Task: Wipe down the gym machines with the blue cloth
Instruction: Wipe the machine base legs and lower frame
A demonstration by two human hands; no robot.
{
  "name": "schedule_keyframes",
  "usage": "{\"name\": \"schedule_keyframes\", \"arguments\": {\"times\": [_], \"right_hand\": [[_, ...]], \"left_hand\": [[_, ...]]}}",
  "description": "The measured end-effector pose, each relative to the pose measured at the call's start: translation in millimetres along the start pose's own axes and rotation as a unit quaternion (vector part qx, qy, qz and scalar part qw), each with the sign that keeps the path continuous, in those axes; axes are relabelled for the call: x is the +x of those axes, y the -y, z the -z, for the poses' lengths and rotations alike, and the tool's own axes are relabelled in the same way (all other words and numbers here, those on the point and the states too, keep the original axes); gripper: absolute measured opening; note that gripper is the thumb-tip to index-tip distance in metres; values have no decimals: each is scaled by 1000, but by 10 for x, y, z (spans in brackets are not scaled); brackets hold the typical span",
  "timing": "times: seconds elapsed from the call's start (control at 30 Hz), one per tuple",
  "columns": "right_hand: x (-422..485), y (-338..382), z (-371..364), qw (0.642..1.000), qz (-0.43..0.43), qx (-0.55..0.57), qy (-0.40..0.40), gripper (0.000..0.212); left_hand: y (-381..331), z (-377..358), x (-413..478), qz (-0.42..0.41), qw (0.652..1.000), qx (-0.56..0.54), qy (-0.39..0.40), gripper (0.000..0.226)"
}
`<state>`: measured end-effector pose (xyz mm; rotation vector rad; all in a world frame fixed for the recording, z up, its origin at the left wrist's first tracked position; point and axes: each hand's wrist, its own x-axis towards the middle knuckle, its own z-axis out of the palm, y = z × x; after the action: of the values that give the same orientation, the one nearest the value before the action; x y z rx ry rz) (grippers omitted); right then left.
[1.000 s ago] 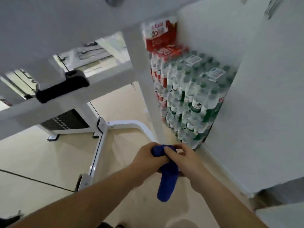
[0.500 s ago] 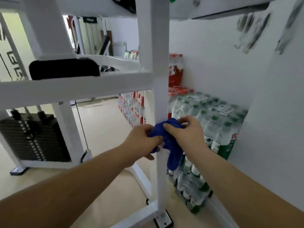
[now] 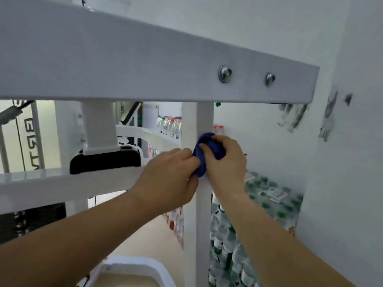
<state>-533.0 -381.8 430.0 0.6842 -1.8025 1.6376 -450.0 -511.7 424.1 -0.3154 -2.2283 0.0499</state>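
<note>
- Most of the blue cloth [image 3: 210, 151] is bunched out of sight under the fingers [image 3: 222, 139] of the right hand [image 3: 228, 164].
- The left hand [image 3: 170, 179] covers the cloth's lower edge, and its fingertips are hidden there.
- Below and right of the fingers, the bottle packs [image 3: 267, 204] are blurred, their labels unreadable.
- Right of the fingers, the wall marks [image 3: 292, 114] are smeared.
- Far left of the fingers, the weight stack [image 3: 31, 222] is cut off by the picture's edge.
</note>
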Motion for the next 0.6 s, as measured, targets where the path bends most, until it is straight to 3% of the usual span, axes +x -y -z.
{"name": "schedule_keyframes", "arguments": {"times": [0.1, 0.2, 0.27, 0.43, 0.6], "right_hand": [[-41, -66, 43, 1000, 1, -14, 9, 23], [238, 105, 86, 999, 29, -42, 12, 14], [419, 257, 35, 996, 64, -59, 1, 19], [110, 52, -95, 996, 57, -55, 28, 41], [-403, -376, 55, 996, 6, -51, 67, 39]], "left_hand": [[217, 36, 85, 25, 995, 90, 26, 12], [221, -55, 49, 84, 993, 78, 30, 14], [186, -34, 16, 93, 992, 81, 21, 3], [180, 32, -143, 66, 992, 92, 58, 29], [124, -3, -360, 26, 989, 120, 86, 81]]}}
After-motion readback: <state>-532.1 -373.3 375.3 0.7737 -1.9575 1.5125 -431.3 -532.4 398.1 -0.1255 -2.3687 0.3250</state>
